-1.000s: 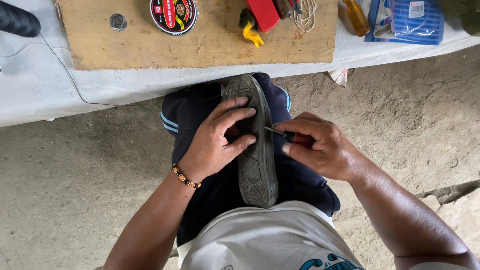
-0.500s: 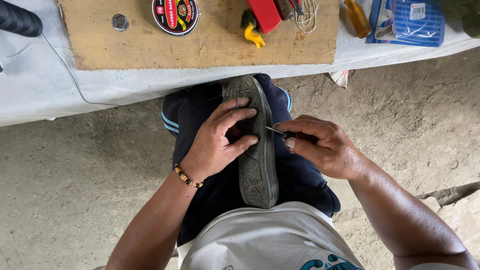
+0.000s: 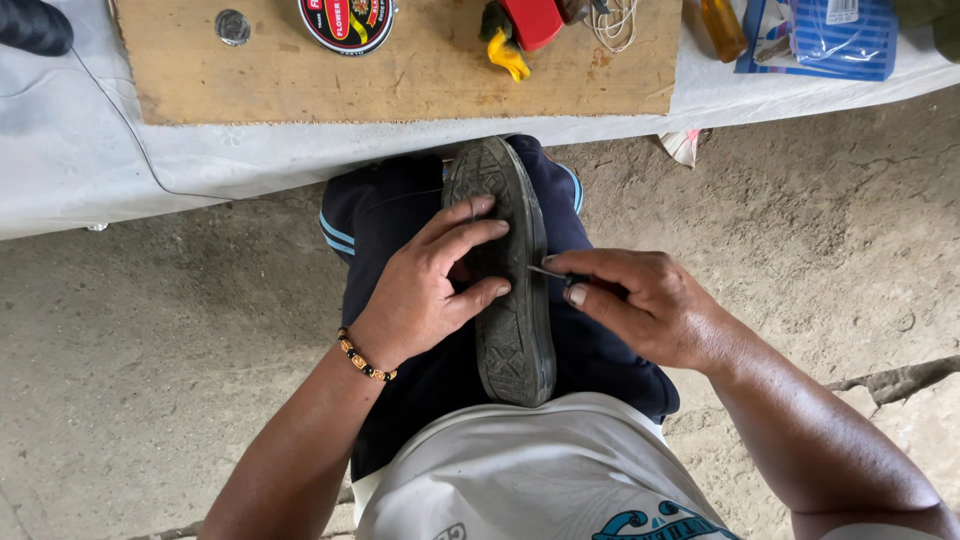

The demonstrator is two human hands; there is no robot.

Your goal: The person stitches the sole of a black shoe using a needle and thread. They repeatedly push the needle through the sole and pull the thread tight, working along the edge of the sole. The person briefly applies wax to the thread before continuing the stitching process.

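Across the far edge of the scene runs a table point(image 3: 80, 170) draped in pale cloth, with a wooden board point(image 3: 420, 80) lying flat on it as a work surface; on that board sit a round tin with a red and black lid point(image 3: 346, 20), a small metal cap point(image 3: 232, 26), a red and yellow tool point(image 3: 520, 30) and a loop of pale cord point(image 3: 615, 20), all kept within reach of the seated person. Nearer, over the lap in dark shorts point(image 3: 400, 210), a dark shoe point(image 3: 505, 280) lies sole up, resting on the thigh so that the tread faces the worker and the edge of the sole is open to the tool. Its long axis runs near to far, with the toe apparently pointing far toward the table and the heel near the white shirt point(image 3: 520, 470). On the left side the left hand point(image 3: 420, 290), with a beaded bracelet point(image 3: 362, 355) at the wrist, presses down on the sole with spread fingers wrapped over its left edge, steadying it. On the right the right hand point(image 3: 640, 305) pinches a thin metal tool point(image 3: 548, 271) closed between thumb and fingers; its tip touches the right edge of the sole about midway along.
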